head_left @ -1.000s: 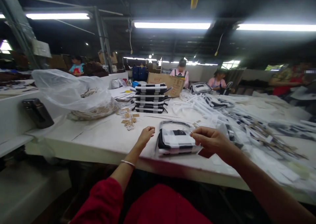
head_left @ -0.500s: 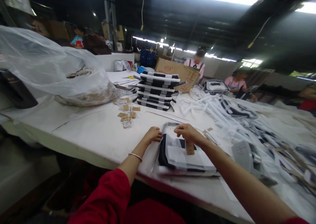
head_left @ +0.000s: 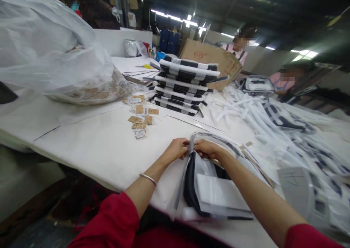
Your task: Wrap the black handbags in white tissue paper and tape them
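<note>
The left hand (head_left: 177, 150) and the right hand (head_left: 208, 150) meet low in the middle of the frame. Each grip is pinched closed on the top edge of a clear polybag (head_left: 179, 195), with the fingertips of the two hands almost touching across its mouth. The polybag lies flat on the white worktop (head_left: 95, 146), running from the hands toward the bottom edge. Inside it sits a folded black-and-white striped piece (head_left: 216, 193), dark edge to the left and white panel uppermost. A silver bangle (head_left: 148, 179) rings the left wrist above a red sleeve (head_left: 109, 226).

Just up and left of the hands, loose brown hang tags (head_left: 140, 118) lie scattered on the worktop. Beyond them, at upper centre, stands a stack of striped pieces (head_left: 186, 84), and behind it a cardboard box (head_left: 207, 56) — what it holds cannot be seen. The upper left is filled by a large clear plastic sack (head_left: 49, 51), slumped on the worktop with a heap of brown tags (head_left: 93, 95) inside. To the right of the stack spreads a pile of white tubes (head_left: 246, 109). Behind the box, at upper right, a co-worker in pink (head_left: 242, 54) stands.
</note>
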Motion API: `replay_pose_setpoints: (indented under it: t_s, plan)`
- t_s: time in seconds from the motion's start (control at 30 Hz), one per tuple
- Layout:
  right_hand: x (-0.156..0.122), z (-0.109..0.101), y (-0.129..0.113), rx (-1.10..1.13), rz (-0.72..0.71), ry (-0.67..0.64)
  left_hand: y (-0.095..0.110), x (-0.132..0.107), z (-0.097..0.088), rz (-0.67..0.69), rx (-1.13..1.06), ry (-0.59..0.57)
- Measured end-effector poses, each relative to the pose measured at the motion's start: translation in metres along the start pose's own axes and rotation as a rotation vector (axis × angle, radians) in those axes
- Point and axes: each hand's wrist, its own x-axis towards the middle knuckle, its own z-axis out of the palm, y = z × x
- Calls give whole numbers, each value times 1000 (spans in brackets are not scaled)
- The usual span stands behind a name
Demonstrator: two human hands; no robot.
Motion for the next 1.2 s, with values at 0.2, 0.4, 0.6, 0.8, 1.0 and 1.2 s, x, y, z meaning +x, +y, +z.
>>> replay_pose_setpoints:
  t_s: [0.2, 0.4, 0.6, 0.8, 1.0, 1.2]
  plan:
    - [0, -4, 2, 47, -10, -42, 2, -5, -6, 58, 268, 159]
    - [-21, -18, -6, 11, -4, -2, 8, -15, -12, 60, 334, 221]
    - [-36, -24, -2, 99, -57, 34, 12, -15, -18, 31, 116, 125]
    - [-27, -22, 12, 368, -87, 100, 16, -22, -23, 36, -206, 51]
    - [-28, -20, 13, 500, -235, -33, 12, -17, -23, 29, -316, 100]
    - [-31, -17, 14, 474, -307, -94, 9, -13, -20, 4, -322, 130]
